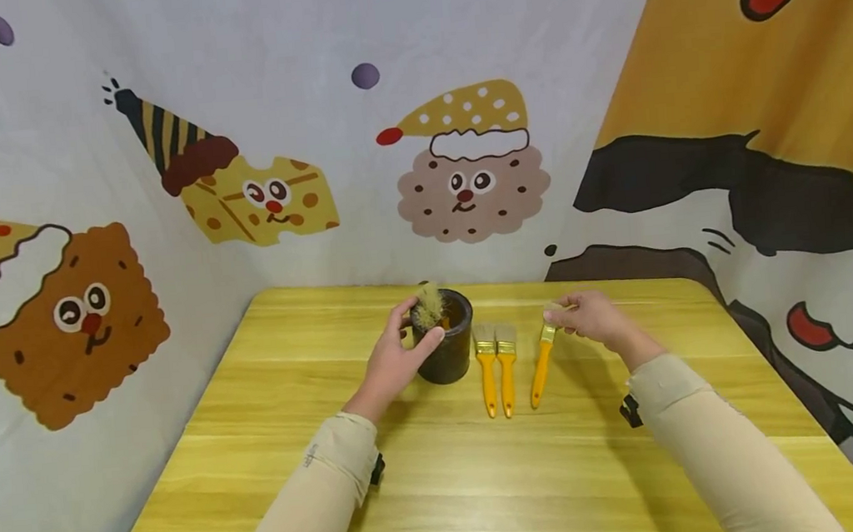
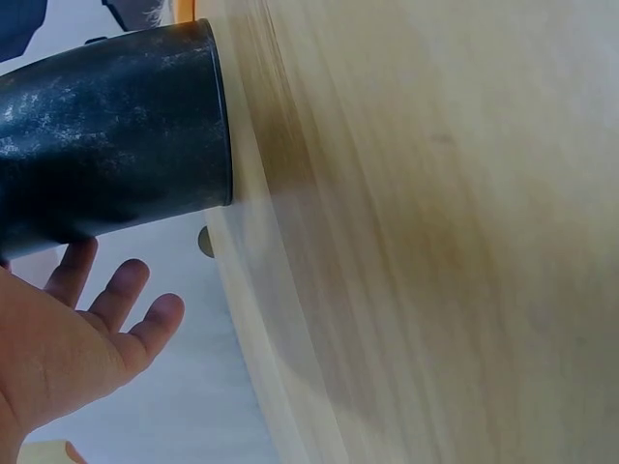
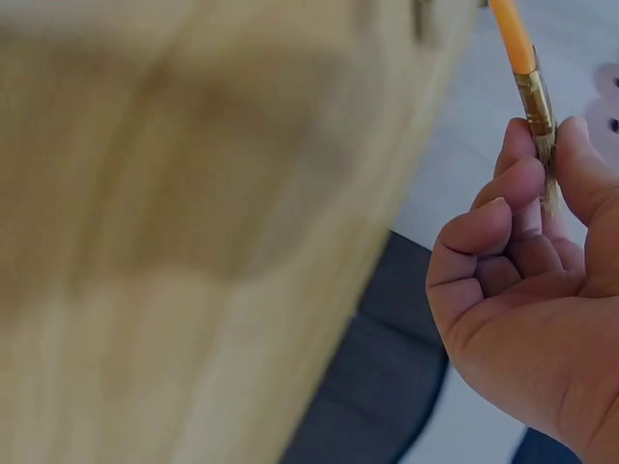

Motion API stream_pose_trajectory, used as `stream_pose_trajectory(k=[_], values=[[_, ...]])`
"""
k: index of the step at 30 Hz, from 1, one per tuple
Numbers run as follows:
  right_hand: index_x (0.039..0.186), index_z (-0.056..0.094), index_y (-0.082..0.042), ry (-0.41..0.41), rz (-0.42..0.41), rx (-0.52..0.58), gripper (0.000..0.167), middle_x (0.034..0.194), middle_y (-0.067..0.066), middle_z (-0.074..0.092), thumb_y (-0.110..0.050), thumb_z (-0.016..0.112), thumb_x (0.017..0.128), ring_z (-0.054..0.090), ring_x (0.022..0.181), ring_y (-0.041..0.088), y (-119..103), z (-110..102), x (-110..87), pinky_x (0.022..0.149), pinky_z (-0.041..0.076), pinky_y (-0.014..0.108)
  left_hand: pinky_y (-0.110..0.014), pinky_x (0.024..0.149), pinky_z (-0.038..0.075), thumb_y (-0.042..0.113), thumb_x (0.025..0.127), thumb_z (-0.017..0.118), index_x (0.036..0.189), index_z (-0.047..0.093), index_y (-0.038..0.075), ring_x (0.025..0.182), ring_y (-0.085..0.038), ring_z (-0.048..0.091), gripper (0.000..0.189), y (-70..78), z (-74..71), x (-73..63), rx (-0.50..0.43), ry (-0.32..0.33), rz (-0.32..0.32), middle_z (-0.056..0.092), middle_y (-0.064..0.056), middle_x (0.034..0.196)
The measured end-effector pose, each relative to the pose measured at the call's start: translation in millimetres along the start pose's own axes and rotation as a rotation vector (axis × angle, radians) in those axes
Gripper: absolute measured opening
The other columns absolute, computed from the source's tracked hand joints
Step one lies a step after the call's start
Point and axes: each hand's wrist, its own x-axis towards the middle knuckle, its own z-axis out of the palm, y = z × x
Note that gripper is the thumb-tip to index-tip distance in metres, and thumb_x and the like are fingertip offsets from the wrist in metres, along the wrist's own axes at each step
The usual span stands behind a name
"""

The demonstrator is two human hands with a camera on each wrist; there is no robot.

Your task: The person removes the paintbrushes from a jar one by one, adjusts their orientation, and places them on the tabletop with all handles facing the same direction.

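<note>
A dark cylindrical pot point(image 1: 445, 360) stands upright on the wooden table point(image 1: 293, 477). My left hand point(image 1: 394, 356) holds it from the left, thumb across the near side; the left wrist view shows the other fingers spread beneath its rim. Tan bristles point(image 1: 430, 305) stick up from the pot, with a bit of orange inside it. Between thumb and fingers, my right hand point(image 1: 592, 317) pinches a yellow-handled paintbrush point(image 1: 542, 365) by its bristles, handle pointing toward me. Two wider paintbrushes, a left one point(image 1: 487, 370) and a right one point(image 1: 507, 368), lie side by side between pot and hand.
A cloth backdrop point(image 1: 287, 26) with cartoon food figures rises behind the table and along its left side. On the right hangs more printed cloth point(image 1: 806, 211). The table's back edge runs just beyond the pot.
</note>
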Motion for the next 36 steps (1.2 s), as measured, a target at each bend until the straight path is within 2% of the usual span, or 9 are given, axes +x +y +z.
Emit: stream_pose_trajectory(k=[4,7,13,23,29,36], values=[[0.154,0.049,0.007,-0.033,-0.014,-0.035,0.072,0.137,0.027,0.069,-0.044,0.067,0.107,0.071,0.120,0.041,14,18,11.3,0.104,0.057,0.056,-0.066,0.113,0.046,0.081,0.091,0.064,0.158,0.027,0.062,0.152,-0.042,0.046,0.079,-2.0,0.9,0.9,0.009,0.006,0.004,0.047,-0.009,0.164],[0.149,0.054,0.009,-0.034,-0.032,-0.081,0.067,0.139,0.030,0.067,-0.042,0.067,0.107,0.072,0.119,0.041,22,28,17.4,0.102,0.058,0.055,-0.066,0.113,0.046,0.080,0.091,0.064,0.157,0.027,0.062,0.151,-0.042,0.046,0.078,-2.1,1.2,1.3,0.006,0.007,0.008,0.047,-0.009,0.164],[0.137,0.065,0.004,0.023,-0.042,-0.200,0.053,0.139,0.028,0.066,-0.039,0.069,0.106,0.066,0.121,0.041,28,40,23.5,0.098,0.057,0.054,-0.065,0.113,0.047,0.080,0.091,0.064,0.157,0.027,0.063,0.152,-0.039,0.046,0.077,0.3,2.3,0.4,0.005,-0.002,0.009,0.047,-0.008,0.165],[0.132,0.062,-0.005,0.039,0.074,-0.230,0.062,0.137,0.021,0.066,-0.059,0.066,0.102,0.063,0.119,0.037,24,54,30.3,0.102,0.052,0.055,-0.063,0.113,0.048,0.079,0.092,0.064,0.157,0.027,0.062,0.150,-0.035,0.048,0.077,-1.0,1.2,1.6,0.014,0.007,0.005,0.049,-0.007,0.162],[0.132,0.061,-0.004,0.030,0.123,-0.223,0.066,0.136,0.021,0.066,-0.063,0.066,0.101,0.063,0.119,0.037,21,57,26.8,0.104,0.052,0.055,-0.064,0.113,0.047,0.080,0.091,0.064,0.157,0.027,0.062,0.149,-0.034,0.049,0.078,-0.8,0.6,-0.6,0.009,0.003,-0.004,0.049,-0.007,0.163],[0.123,0.063,-0.008,0.032,0.168,-0.222,0.062,0.122,0.013,0.066,-0.065,0.067,0.099,0.060,0.105,0.029,22,57,29.5,0.090,0.051,0.042,-0.065,0.112,0.047,0.082,0.090,0.063,0.157,0.026,0.063,0.148,-0.035,0.049,0.079,0.2,0.9,-2.3,-0.003,0.001,-0.002,0.047,-0.007,0.164]])
